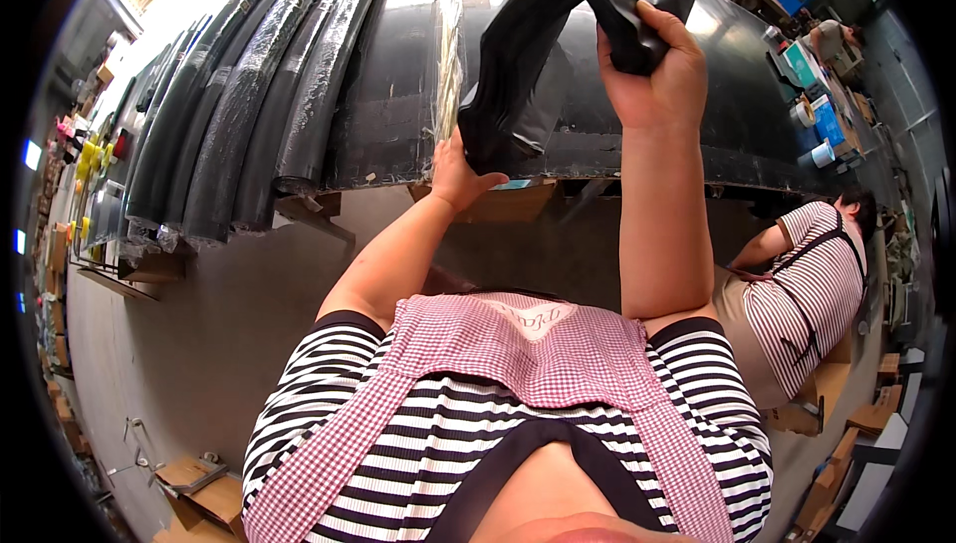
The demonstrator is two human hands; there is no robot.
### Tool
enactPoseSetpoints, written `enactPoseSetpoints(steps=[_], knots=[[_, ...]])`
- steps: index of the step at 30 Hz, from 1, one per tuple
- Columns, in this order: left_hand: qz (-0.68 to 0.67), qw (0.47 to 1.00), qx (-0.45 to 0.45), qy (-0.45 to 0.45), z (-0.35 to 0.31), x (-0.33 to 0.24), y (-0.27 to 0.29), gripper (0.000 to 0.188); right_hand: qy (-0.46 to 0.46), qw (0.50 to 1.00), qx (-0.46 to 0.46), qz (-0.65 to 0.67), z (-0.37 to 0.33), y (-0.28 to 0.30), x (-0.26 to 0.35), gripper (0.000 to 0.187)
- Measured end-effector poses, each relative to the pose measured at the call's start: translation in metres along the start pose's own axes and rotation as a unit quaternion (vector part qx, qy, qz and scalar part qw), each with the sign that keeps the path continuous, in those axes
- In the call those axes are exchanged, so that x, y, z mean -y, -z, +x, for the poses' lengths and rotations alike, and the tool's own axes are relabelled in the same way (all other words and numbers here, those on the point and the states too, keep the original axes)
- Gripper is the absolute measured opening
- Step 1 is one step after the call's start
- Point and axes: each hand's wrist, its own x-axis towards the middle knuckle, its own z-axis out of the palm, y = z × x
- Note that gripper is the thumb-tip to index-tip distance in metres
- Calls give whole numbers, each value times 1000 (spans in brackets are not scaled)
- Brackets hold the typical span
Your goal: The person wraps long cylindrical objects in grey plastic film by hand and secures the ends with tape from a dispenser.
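A black plastic sheet (513, 50), thick and folded in layers, arches up over the dark worktable (388, 125). My right hand (657, 75) is raised and closed on its upper right part, thumb on top. The sheet's lower left end rests at the table's front edge, beside my left hand (460, 177). That hand lies at the table edge, its thumb stretched out to the right and its fingers pointing away from me. The fingers touch the near end of a bundle of pale strands (449, 45) that runs across the table; their tips are partly hidden.
Several long black rolls (254, 95) in clear wrap lie side by side at left, overhanging the table's front. A co-worker (807, 284) in a striped top stands at right. Boxes and tape rolls (803, 113) are at far right; cardboard boxes (204, 493) stand lower left.
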Motion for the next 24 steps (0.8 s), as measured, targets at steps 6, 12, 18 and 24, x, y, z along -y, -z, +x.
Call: enactPoseSetpoints(steps=[6, 12, 18, 24], knots=[[-353, 928, 2, 117, 20, 0, -15, 19, 39, 996, 47, 61, -13, -36, 29, 12], [-648, 697, 176, 250, 7, -41, 35, 27, 105, 969, 215, 55, 7, -40, 20, 6], [-555, 763, 258, 206, -24, -18, 52, 20, 251, 967, 8, -33, 4, -46, -55, 41], [-483, 803, 307, 167, 47, 10, 33, 18, 161, 973, 47, -157, 139, -55, -124, 79]])
